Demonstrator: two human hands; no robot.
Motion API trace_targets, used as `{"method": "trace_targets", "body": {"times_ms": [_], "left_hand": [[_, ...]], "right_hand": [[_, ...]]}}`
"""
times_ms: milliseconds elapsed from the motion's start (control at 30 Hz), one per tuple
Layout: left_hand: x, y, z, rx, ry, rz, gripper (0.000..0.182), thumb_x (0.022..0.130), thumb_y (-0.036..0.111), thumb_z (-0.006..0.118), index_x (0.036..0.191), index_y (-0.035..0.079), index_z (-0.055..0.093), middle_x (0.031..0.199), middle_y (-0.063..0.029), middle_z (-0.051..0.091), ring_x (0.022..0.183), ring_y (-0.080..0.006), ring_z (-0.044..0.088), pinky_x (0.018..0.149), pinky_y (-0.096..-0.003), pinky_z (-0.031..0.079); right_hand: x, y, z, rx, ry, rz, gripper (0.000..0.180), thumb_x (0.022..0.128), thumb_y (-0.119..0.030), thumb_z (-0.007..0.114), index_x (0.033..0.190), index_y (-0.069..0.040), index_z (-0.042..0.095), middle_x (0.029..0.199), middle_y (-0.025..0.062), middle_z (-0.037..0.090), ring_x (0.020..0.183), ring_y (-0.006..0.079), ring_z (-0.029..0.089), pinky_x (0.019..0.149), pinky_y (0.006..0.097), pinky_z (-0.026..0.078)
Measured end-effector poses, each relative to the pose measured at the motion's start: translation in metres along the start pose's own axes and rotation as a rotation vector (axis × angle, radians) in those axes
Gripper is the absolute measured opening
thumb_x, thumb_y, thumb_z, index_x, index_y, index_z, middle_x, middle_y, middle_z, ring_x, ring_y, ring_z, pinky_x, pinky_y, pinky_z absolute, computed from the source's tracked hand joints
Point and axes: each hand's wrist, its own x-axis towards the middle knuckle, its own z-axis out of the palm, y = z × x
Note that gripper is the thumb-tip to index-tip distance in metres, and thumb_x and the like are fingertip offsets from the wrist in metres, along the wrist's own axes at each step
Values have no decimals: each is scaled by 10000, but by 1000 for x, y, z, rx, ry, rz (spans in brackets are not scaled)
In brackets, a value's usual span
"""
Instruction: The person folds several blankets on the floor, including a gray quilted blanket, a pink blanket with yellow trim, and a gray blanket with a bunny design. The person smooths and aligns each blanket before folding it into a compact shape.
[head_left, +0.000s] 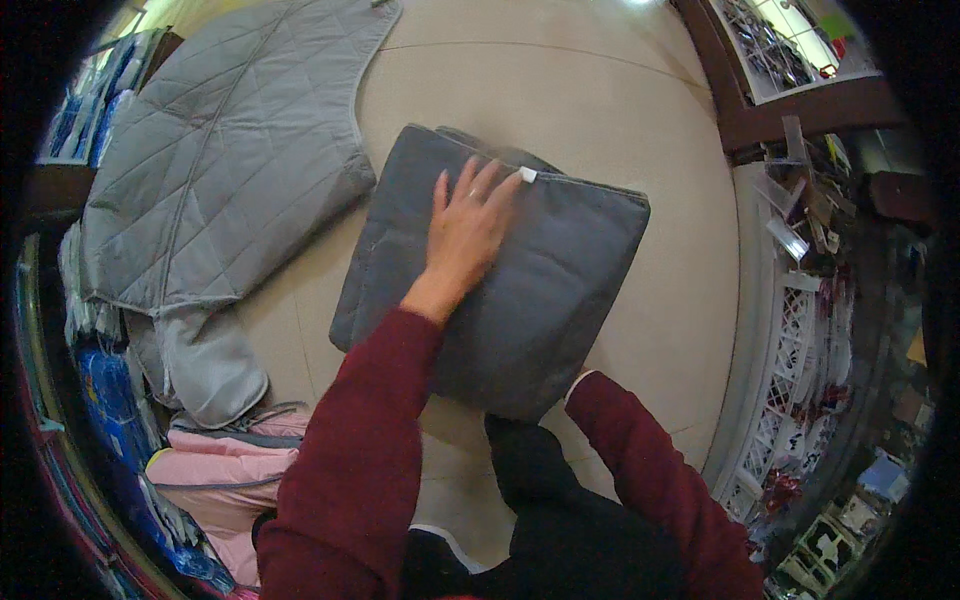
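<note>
A folded dark grey fabric bundle (540, 277) is in front of me above the tiled floor. My left hand (472, 221) lies flat on its upper face with the fingers spread, close to a small white tag (528, 175) at the far edge. My right arm reaches to the bundle's near right corner; the right hand is hidden beneath it. A quilted light grey fabric cover (240, 150) is spread on the floor to the left, its near end crumpled.
Folded pink fabric (225, 465) lies at the lower left, beside blue plastic packages (112, 390). Shelving with a white plastic basket (795, 345) and small packaged goods runs along the right. Brown display frames (817, 116) stand at the upper right.
</note>
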Motion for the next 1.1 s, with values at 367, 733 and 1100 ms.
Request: {"method": "trace_targets", "body": {"times_ms": [367,733,1100], "left_hand": [[-118,7,25,-45,-46,-93,574,885,465,571,1420,319,421,1569,2,203,1449,-319,128,1123,-591,103],[-120,-119,-31,-385,105,-795,753,773,477,720,1349,55,483,1356,-180,496,1241,-311,480,1029,-442,368],[-236,-53,-45,-1297,1,-867,607,772,368,781,1214,0,589,1132,-81,652,1038,-188,595,917,-339,467]], "right_hand": [[-65,-13,-11,192,350,-308,587,942,-400,522,1372,-7,452,1381,140,492,1267,289,457,1040,412,373],[-56,-50,4,-351,581,-481,832,812,-455,726,1371,61,390,1360,167,484,1204,306,506,1006,404,417],[-98,-69,1,-214,366,-366,749,901,-501,580,1411,7,372,1428,148,418,1263,323,447,1045,449,376]]}}
